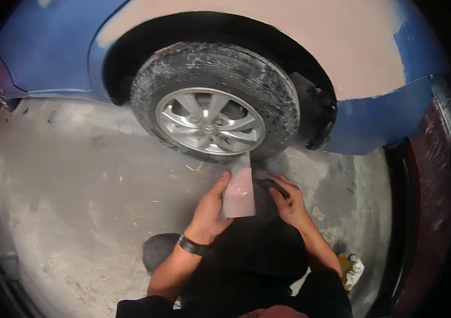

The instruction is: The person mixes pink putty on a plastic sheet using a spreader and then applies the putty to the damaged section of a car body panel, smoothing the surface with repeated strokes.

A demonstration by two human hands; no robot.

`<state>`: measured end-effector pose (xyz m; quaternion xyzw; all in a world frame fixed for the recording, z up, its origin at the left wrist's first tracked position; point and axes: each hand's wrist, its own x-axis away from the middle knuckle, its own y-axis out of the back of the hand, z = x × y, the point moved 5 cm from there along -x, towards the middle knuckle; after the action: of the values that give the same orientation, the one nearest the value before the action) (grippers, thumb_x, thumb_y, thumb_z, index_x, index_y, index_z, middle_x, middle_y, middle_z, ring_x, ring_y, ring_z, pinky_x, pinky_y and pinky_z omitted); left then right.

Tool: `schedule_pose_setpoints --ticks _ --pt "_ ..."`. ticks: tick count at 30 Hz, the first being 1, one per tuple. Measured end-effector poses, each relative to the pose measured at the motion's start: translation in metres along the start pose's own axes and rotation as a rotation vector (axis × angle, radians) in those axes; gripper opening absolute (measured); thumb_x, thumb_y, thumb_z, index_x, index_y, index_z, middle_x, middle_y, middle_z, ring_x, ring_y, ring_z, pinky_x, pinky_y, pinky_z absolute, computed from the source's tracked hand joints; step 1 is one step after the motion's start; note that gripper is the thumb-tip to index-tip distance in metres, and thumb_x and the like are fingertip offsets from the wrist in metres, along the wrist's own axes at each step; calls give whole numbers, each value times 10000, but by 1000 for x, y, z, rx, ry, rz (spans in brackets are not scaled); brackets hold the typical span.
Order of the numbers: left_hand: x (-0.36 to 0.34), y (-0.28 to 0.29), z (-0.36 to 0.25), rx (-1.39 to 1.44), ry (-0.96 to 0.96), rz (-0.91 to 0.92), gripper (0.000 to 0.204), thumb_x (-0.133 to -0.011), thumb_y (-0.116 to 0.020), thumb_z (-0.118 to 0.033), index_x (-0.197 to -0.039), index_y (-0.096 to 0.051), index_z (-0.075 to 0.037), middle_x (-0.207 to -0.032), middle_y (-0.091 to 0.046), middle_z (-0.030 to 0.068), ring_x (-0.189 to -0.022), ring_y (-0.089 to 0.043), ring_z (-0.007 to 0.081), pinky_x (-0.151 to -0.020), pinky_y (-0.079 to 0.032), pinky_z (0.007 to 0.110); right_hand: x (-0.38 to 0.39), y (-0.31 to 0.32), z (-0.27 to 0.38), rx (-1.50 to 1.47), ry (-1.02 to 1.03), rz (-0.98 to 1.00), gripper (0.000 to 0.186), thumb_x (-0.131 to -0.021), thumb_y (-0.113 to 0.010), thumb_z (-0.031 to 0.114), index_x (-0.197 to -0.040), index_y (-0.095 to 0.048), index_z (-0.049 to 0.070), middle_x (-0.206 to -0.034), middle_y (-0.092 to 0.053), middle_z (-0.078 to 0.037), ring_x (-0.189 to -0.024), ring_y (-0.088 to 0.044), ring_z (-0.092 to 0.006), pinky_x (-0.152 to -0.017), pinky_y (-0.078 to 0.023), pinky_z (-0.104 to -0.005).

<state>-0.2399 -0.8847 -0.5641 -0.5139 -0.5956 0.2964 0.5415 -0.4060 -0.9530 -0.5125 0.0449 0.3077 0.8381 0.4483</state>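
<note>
My left hand (209, 209) is closed on the edge of a pale flat plate (238, 212), its thumb along the left side. On the plate lies a smooth pink mass of putty-like paste (240, 183). Just right of it, my right hand (293, 204) grips a dark tool (273, 186) between thumb and fingers; it looks like a putty knife, but its front end is blurred. Both hands are close together, in front of my knees and below the car's wheel (210, 123).
A blue car (56, 47) with a broad beige-pink patch (336, 40) above the wheel arch stands ahead. Its dusty tyre (270, 100) is nearest my hands. A dark red panel (432, 175) rises at right. A yellow-and-white item (350, 270) lies on the concrete floor (87, 185) by my right forearm.
</note>
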Motion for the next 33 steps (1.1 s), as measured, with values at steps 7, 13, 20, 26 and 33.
schedule_pose_setpoints --ticks 7,13,20,26,33 --pt "5 -12 -15 -364 -266 -80 339 -1028 -555 -339 -1148 -648 -36 -912 -671 24 -791 -630 114 -685 -511 284 4 38 70 101 270 -12 485 -821 -568 -100 -1286 -623 26 -1306 -602 -182 -1250 -559 -333 -1069 -426 -423" --pt "17 -11 -20 -1029 -513 -258 508 -1045 -506 -399 -749 -635 -6 -581 -466 -49 -567 -394 47 -489 -326 288 -6 -5 49 795 459 288 729 -686 -661 138 -1402 -563 229 -1483 -476 -56 -1394 -404 -339 -1188 -230 -574" --pt "11 0 -26 -1055 -585 -479 550 -1016 -533 -441 -760 -635 35 -608 -553 24 -565 -471 90 -477 -366 301 37 -23 32 746 534 519 536 -822 -616 173 -1356 -605 203 -1438 -525 -40 -1380 -434 -305 -1196 -224 -552" --pt "0 8 -32 -426 -387 -340 501 -987 -538 -504 -1081 -641 -23 -790 -653 45 -597 -594 138 -477 -408 266 21 10 46 131 490 215 416 -765 -679 53 -1179 -693 92 -1337 -603 -169 -1296 -519 -431 -1118 -310 -615" --pt "-18 -6 15 214 -87 148 468 -1019 -527 -392 -1329 -545 -41 -1223 -655 108 -1076 -645 238 -971 -510 384 13 -4 77 14 732 159 418 -774 -732 73 -1181 -655 16 -1328 -589 -235 -1308 -472 -516 -1089 -334 -646"
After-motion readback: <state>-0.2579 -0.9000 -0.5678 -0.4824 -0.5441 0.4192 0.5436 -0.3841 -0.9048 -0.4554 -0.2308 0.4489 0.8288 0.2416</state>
